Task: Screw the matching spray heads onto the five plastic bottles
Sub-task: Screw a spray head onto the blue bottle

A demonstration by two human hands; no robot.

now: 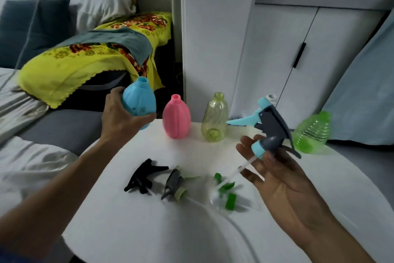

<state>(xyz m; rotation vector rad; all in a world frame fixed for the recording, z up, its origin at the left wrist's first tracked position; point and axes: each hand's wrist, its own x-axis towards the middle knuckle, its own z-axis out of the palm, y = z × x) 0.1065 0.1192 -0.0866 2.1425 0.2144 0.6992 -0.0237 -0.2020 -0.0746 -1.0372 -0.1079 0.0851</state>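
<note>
2 bare forearms and hands, a blue sleeve edge (8, 255) at the left elbow

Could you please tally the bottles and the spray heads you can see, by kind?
Plastic bottles: 4 (opaque blue, opaque pink, clear yellow-green, clear green); a fifth is not clearly visible.
Trigger spray heads: 4 (blue-grey, black, grey-olive, clear-green).
Total: 8

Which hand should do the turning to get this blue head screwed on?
Right. The right hand already holds the blue-and-grey spray head by its collar, tube down. The left hand grips the blue bottle, open neck up, so it can steady it.
</note>
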